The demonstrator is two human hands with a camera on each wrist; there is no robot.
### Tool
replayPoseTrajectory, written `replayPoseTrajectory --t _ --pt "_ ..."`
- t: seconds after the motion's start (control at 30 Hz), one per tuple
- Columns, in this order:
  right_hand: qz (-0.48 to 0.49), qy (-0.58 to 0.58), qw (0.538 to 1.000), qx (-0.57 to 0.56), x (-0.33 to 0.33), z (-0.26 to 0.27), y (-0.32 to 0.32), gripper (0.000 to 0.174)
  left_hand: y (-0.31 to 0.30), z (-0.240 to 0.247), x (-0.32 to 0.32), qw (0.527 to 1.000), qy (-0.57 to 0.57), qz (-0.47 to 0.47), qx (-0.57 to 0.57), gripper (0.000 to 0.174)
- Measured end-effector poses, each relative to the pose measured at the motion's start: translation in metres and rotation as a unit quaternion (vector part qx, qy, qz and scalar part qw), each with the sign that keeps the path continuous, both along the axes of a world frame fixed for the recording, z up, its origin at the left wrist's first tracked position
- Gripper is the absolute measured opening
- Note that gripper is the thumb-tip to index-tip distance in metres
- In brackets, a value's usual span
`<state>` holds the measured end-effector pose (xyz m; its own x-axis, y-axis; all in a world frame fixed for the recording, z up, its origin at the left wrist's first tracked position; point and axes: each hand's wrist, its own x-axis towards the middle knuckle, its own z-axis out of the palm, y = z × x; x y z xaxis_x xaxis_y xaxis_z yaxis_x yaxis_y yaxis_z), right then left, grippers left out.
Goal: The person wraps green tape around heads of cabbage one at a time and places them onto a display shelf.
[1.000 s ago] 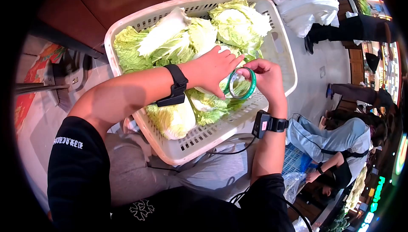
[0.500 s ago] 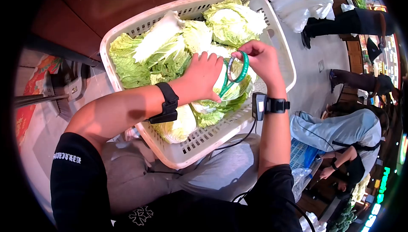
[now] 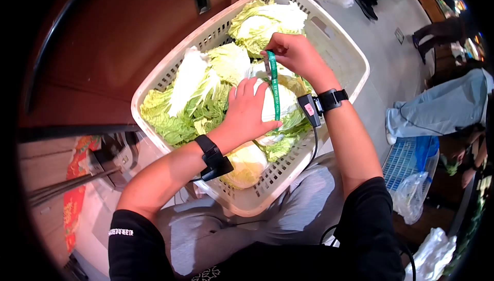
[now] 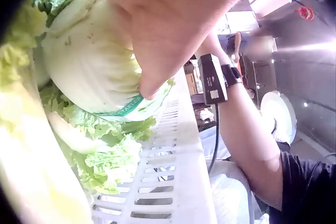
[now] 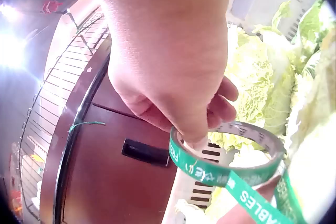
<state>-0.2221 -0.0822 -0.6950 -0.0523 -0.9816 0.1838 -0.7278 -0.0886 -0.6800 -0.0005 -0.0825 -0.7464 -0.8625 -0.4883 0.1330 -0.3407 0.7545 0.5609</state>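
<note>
My left hand (image 3: 246, 112) lies over a napa cabbage (image 4: 86, 58) with its fingers spread along the side and its thumb on a strip of green tape (image 3: 276, 96). The strip bears white lettering and runs across the cabbage, low on its side in the left wrist view. My right hand (image 3: 296, 57) pinches a roll of green tape (image 5: 202, 175), thumb inside the ring, at the far side of that cabbage. From the roll, the strip stretches taut toward the left thumb. Several other cabbages (image 3: 265, 24) lie around it in a white slotted basket (image 3: 355, 70).
The basket stands against a dark red cabinet (image 3: 103, 55). Close to its left are a dustpan (image 3: 116, 155) and a red patterned mat (image 3: 77, 198). A blue crate (image 3: 404, 162) and a plastic bag (image 3: 411, 196) sit to the right. Other people's legs (image 3: 442, 98) are farther right.
The right hand has carried the tape roll away from my body, to the far side of the cabbage, drawing the strip straight. The left hand stays on the cabbage. The head view has turned.
</note>
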Motion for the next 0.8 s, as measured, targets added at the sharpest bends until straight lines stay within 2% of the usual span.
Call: replayPoseTrajectory --t 0.07,0.17,0.3,0.33,0.37,0.4,0.47,0.5,0.53,0.57,0.6,0.63,0.7,0.73,0.8 --pt "0.021 -0.027 0.999 -0.012 -0.001 -0.006 0.000 0.016 0.001 -0.001 -0.001 1.000 -0.001 0.014 0.026 0.085" --pt "-0.001 0.025 0.999 -0.022 -0.004 -0.031 0.000 0.017 0.001 -0.011 -0.003 0.999 0.040 0.011 0.003 0.079" --pt "-0.023 0.034 0.998 -0.055 -0.003 -0.038 0.004 0.019 -0.006 -0.011 -0.011 0.994 0.057 0.037 0.089 0.071" --pt "0.003 0.029 0.995 -0.095 -0.004 -0.039 0.002 0.021 -0.011 -0.016 -0.015 0.992 0.052 0.051 0.101 0.069" --pt "0.003 0.042 0.995 -0.090 -0.005 -0.041 0.001 0.021 -0.016 -0.021 -0.017 0.990 0.048 0.068 0.113 0.068" --pt "0.004 0.055 0.995 -0.084 -0.004 -0.039 -0.001 0.021 -0.021 -0.018 -0.018 0.991 0.023 0.075 0.109 0.077" --pt "-0.002 0.048 0.995 -0.083 -0.003 -0.047 -0.005 0.020 -0.024 -0.027 -0.020 0.991 0.018 0.092 0.091 0.082" --pt "-0.024 0.026 0.998 -0.049 -0.002 -0.047 -0.005 0.020 -0.025 -0.023 -0.021 0.991 0.015 0.101 0.082 0.085" --pt "-0.046 0.005 0.999 -0.015 -0.002 -0.048 -0.004 0.020 -0.030 -0.018 -0.022 0.994 -0.024 0.083 0.073 0.078" --pt "-0.067 -0.016 0.997 0.018 -0.001 -0.047 -0.004 0.020 -0.033 -0.012 -0.022 0.990 -0.025 0.061 0.122 0.076" --pt "-0.051 -0.152 0.987 -0.005 -0.009 -0.071 -0.008 0.024 -0.035 -0.006 -0.023 0.984 -0.025 0.038 0.170 0.074" --pt "-0.057 -0.137 0.989 0.025 -0.010 -0.072 -0.007 0.024 -0.036 -0.002 -0.023 0.976 -0.025 0.014 0.218 0.073" --pt "-0.069 -0.104 0.988 0.085 -0.013 -0.073 -0.005 0.026 -0.035 -0.005 -0.022 0.979 -0.006 0.029 0.203 0.071" --pt "-0.089 -0.131 0.980 0.117 -0.012 -0.075 -0.004 0.029 -0.035 -0.006 -0.021 0.976 -0.015 0.035 0.213 0.073" --pt "-0.068 -0.121 0.971 0.196 -0.013 -0.073 0.000 0.046 -0.034 -0.005 -0.017 0.970 -0.014 0.040 0.238 0.080"
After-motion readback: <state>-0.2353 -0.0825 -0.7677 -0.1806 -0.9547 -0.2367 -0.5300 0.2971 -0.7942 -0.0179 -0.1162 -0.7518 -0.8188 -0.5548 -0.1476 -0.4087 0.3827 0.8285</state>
